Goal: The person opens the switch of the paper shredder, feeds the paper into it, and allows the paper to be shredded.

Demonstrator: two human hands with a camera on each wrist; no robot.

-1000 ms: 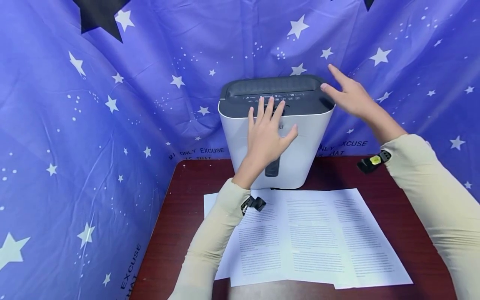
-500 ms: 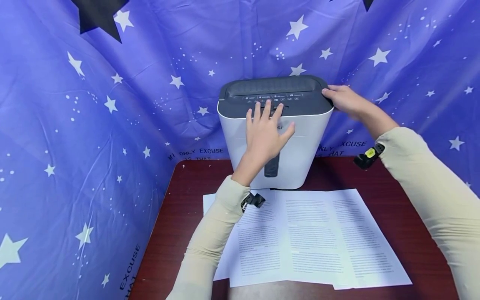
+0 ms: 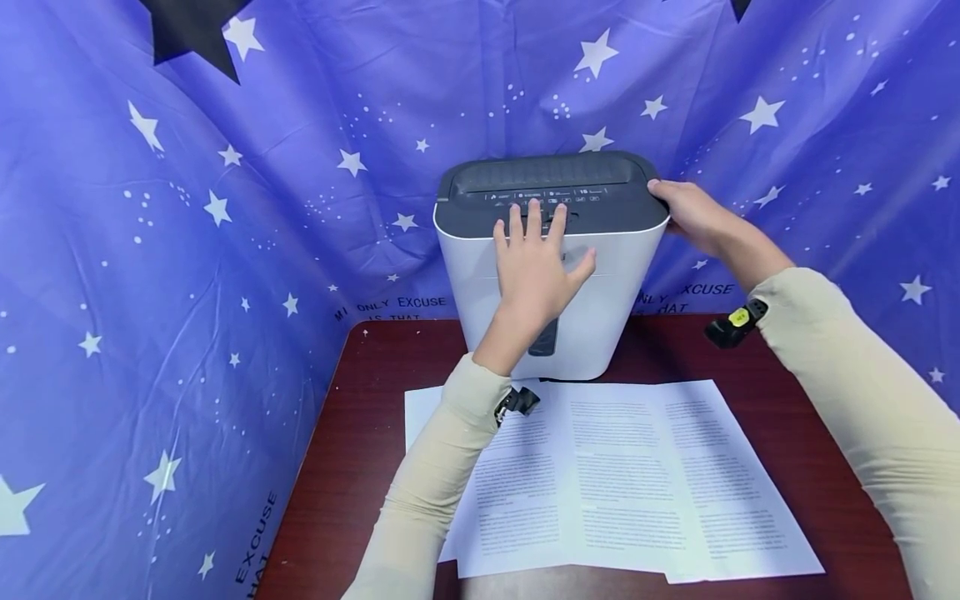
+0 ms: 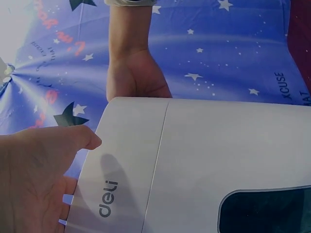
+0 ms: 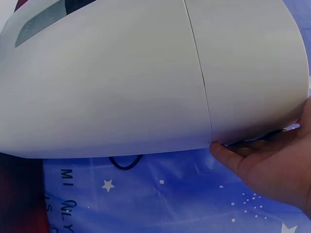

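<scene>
A white paper shredder with a dark grey top stands upright at the back of the table; its "deli" lettering shows in the left wrist view. My left hand is in front of it, fingers spread and straight, fingertips at the small controls on the top. My right hand grips the shredder's rear right edge, thumb on the top and fingers reaching round the back. In the right wrist view one fingertip of the right hand meets the seam on the side, and the other fingers are partly hidden behind the body.
Several printed sheets lie overlapping on the dark red table in front of the shredder. A blue star-patterned curtain hangs close behind and at the left. A black cable loops out behind the shredder.
My right hand has come down from beside the shredder's top and taken hold of its rear right edge. The left hand has stayed nearly in place at the controls.
</scene>
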